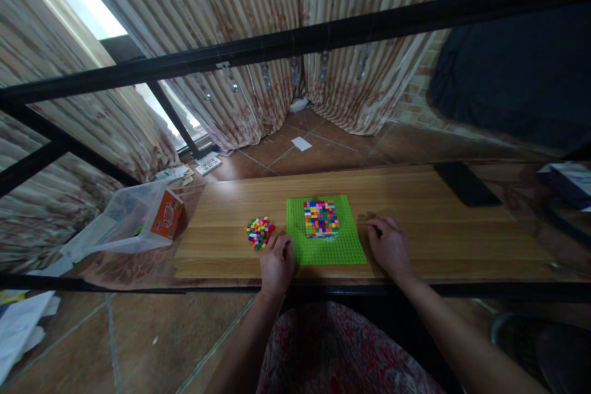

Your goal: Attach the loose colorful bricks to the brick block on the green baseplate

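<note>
A green studded baseplate (327, 252) lies on the wooden board, bearing a square block of small multicoloured toy bricks (321, 218). To its left is a loose heap of small coloured bricks (260, 232). My left hand (277, 261) is between the heap and the plate's left edge, its fingers closed in a pinch. A small dark spot shows at those fingertips, too small to name. My right hand (390, 246) rests on the board just right of the plate, fingers curled inward, with nothing visible in them.
A dark flat phone-like slab (466, 183) lies at the board's (221, 203) far right. Left of the board stands a clear plastic bin (133, 215) with an orange label. A black metal bar (277, 43) crosses beyond the board, before striped curtains (249, 0).
</note>
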Demonstrator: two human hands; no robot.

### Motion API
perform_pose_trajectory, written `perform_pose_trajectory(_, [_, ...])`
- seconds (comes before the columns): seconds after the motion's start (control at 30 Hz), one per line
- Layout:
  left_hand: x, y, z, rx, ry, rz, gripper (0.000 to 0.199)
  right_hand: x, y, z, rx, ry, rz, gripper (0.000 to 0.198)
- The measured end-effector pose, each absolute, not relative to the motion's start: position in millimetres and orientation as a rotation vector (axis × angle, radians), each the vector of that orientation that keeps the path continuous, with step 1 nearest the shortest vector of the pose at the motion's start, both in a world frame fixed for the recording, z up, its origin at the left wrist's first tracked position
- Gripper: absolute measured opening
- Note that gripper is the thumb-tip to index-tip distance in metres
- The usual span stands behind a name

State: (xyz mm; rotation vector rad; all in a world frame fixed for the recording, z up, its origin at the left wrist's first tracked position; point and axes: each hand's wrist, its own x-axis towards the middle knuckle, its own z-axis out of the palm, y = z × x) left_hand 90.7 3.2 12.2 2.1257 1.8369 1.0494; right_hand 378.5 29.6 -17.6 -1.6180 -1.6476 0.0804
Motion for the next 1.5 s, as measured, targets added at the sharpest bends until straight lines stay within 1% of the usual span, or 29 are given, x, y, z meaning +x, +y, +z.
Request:
perform_pose_trajectory(0.5, [91.4, 1.9, 4.8, 2.222, 1.812, 1.017, 0.015, 379.1, 29.8, -19.2, -1.624, -1.643, 0.081, 0.024])
perform_pose_trajectory(0.97, [90.0, 2.2, 4.8, 2.181, 1.804, 1.026, 0.016, 378.1, 30.0, -17.8, -1.635, -1.643, 0.074, 0.023])
perform_pose_trajectory(1.1, [92.3, 5.3, 14.3, 2.108, 1.709, 1.106, 0.020, 377.5, 30.3, -16.5, -1.631, -1.639, 0.092, 0.023])
perform_pose_trajectory(1.23, [103.9, 12.1, 34.5, 2.116, 1.593, 1.154, 0.021, 376.6, 30.1, -14.9, -1.629, -1.643, 0.086, 0.023])
perform_pose_trajectory(1.37, [117.4, 22.7, 49.5, 2.126, 1.532, 1.159, 0.021, 375.8, 29.9, -14.0, -1.635, -1.641, 0.074, 0.023])
perform_pose_trajectory(1.5, [124.1, 31.0, 51.6, 2.139, 1.515, 1.111, 0.020, 375.7, 30.0, -13.5, -1.624, -1.655, 0.087, 0.023])
